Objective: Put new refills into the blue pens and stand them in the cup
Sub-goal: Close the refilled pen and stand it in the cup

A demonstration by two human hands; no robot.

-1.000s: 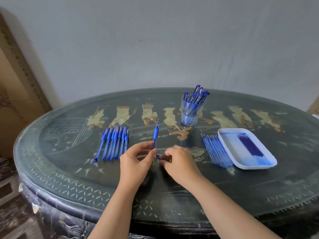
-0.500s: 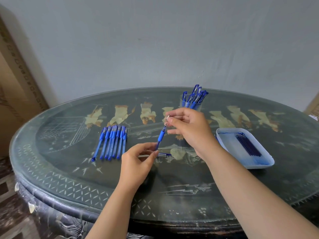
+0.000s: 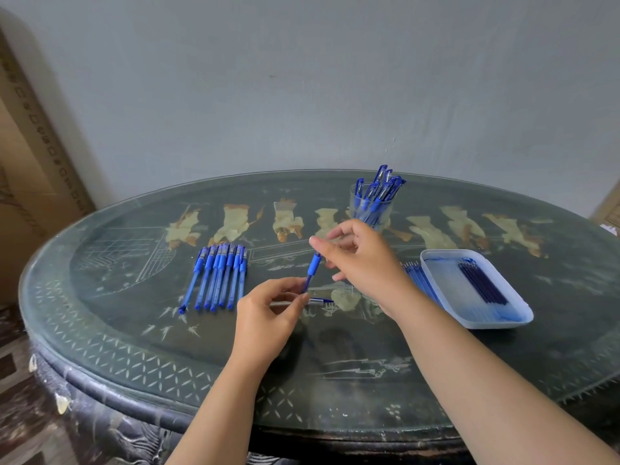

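My left hand (image 3: 268, 310) pinches the lower end of a blue pen (image 3: 312, 267) that stands tilted above the table. My right hand (image 3: 364, 261) is at the pen's top end, fingers curled around its tip. A thin refill (image 3: 317, 301) lies on the table just behind my left hand. Several blue pens (image 3: 218, 280) lie in a row to the left. A clear cup (image 3: 359, 204) at the back holds several blue pens. A white tray (image 3: 436, 260) on the right holds dark blue refills (image 3: 483, 285).
More pale blue refills (image 3: 419, 280) lie on the table against the tray's left side, partly hidden by my right forearm. The oval dark table (image 3: 134, 357) has a glass top; its front edge is near me. A cardboard box (image 3: 30, 182) leans at the left wall.
My right hand has lifted from the table to the pen's top end. The pen has tilted to the right in my left hand.
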